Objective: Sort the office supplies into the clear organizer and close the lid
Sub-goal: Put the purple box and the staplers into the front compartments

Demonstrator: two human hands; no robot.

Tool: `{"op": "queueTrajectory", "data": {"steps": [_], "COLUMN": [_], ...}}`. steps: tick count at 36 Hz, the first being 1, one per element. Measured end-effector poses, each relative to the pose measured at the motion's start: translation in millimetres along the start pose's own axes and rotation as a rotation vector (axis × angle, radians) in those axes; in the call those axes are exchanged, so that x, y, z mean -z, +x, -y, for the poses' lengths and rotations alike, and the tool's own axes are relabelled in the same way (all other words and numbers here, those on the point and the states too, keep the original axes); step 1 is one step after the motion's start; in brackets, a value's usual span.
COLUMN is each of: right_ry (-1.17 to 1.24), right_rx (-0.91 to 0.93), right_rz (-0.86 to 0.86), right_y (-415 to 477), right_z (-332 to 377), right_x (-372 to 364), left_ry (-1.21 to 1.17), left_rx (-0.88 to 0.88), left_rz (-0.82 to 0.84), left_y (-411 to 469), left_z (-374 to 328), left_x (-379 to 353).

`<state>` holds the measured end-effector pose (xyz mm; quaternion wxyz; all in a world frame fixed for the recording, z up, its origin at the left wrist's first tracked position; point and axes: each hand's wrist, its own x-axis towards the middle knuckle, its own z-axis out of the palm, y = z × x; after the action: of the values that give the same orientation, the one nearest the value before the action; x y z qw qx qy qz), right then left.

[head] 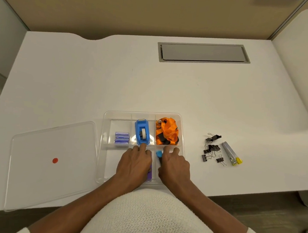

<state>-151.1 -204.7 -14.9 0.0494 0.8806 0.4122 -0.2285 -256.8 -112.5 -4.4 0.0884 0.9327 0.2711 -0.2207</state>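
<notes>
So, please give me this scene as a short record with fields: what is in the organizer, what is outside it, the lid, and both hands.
organizer: clear plastic compartment tray, open, on the white desk
back row: purple staple boxes; blue tape dispenser; orange lanyard
front row: blue-capped marker; purple item, mostly hidden
outside, right: black binder clips; metal tool with yellow end
lid: clear flat lid with red dot, left of tray
left hand: over front compartment, grasp unclear
right hand: beside the marker, grasp unclear
</notes>
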Motion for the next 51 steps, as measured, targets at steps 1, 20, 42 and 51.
{"op": "queueTrajectory", "data": {"steps": [1, 20, 42, 51], "right_ry": [0.002, 0.111, 0.336, 0.464], "right_rx": [0.007, 0.128, 0.182, 0.207], "right_rz": [0.002, -0.020, -0.030, -0.186], "right_y": [-1.0, 6.4, 2.0, -12.8], "right_z": [0.4, -3.4, -28.1, -53.1], "right_x": [0.2, -5.9, -2.4, 19.9], "left_ry": [-0.010, -0.114, -0.086, 0.023], "left_rx": [0.003, -0.028, -0.058, -0.010], "left_rz": [0.000, 0.072, 0.038, -0.018], "left_y": [0.0, -7.2, -9.8, -13.4], "left_z": [0.1, 6.8, 8.5, 3.0], "left_x": [-0.2, -1.2, -5.0, -4.9]}}
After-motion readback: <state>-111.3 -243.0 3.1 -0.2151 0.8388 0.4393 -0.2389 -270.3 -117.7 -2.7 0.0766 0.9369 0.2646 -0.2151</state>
